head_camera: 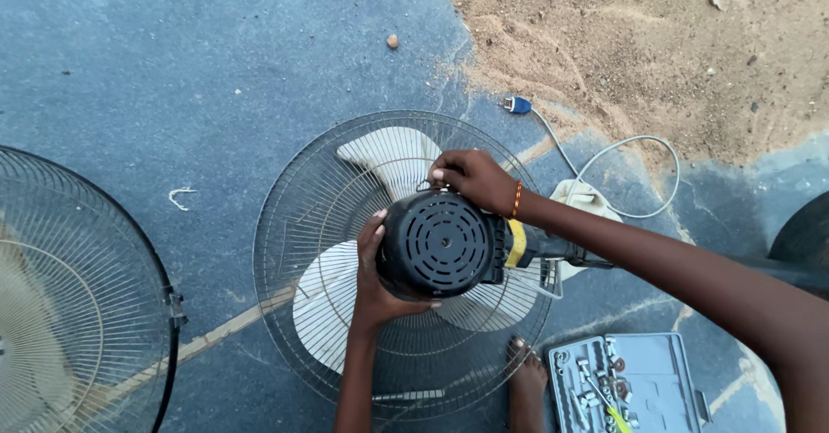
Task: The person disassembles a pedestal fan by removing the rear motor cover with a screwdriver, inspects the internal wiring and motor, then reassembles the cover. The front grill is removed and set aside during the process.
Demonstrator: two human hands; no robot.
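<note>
Left hand (373, 269) cupped, fingers curled upward; right hand (473, 179) curled, arm extended from right.

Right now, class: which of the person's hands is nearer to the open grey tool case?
Left. The left hand grips the black motor housing on its lower side, toward the tool case; the right hand grips its top, farther away.

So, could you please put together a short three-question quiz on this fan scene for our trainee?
1. True or false: both hands rest on the black motor housing.
2. Which hand grips the housing's top edge: the left hand or the right hand?
3. What lies near the bare foot: A) a paint tin, B) an open grey tool case, C) a broom?

Key: 1 true; 2 the right hand; 3 B.
</note>
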